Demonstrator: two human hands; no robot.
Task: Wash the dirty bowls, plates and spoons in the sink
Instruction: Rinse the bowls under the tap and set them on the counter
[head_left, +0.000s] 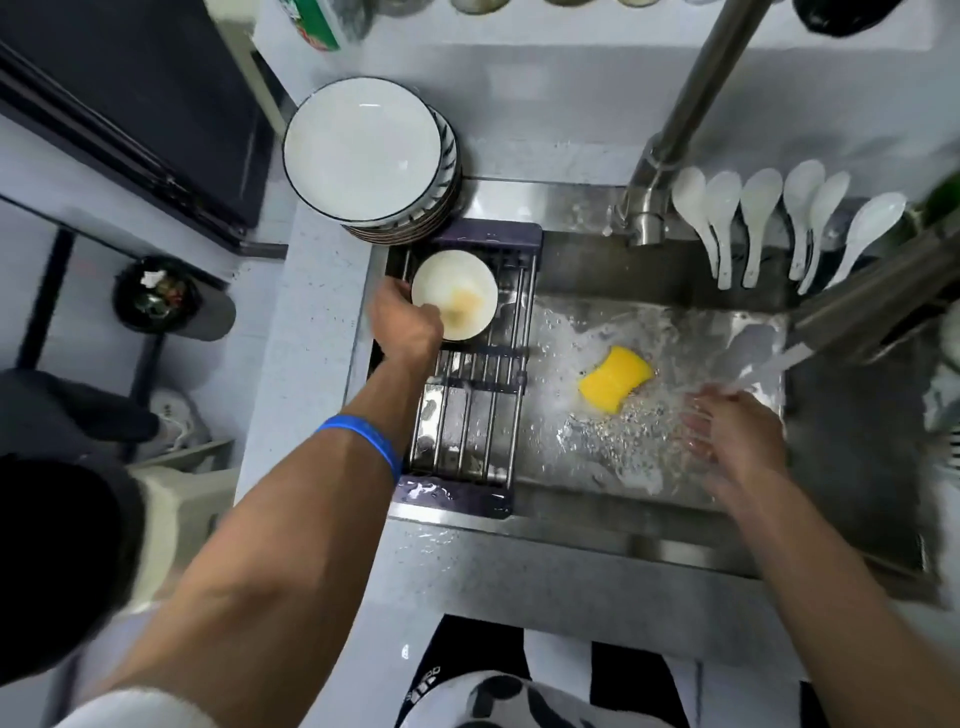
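Note:
A small white bowl (457, 291) with a brownish stain inside sits on the metal drying rack (467, 415) over the sink's left side. My left hand (405, 322) grips the bowl's near rim. My right hand (732, 431) is spread open and blurred under the stream of running water (769, 369) in the sink (571, 525). A yellow sponge (615, 378) lies in the soapy water on the sink floor, left of my right hand. Several white spoons (758, 223) hang along the sink's back edge.
A stack of white plates (363, 150) with dark rims stands on the counter behind the rack. The steel faucet (649, 208) rises at the back of the sink. A dark bin (156, 296) stands on the floor to the left.

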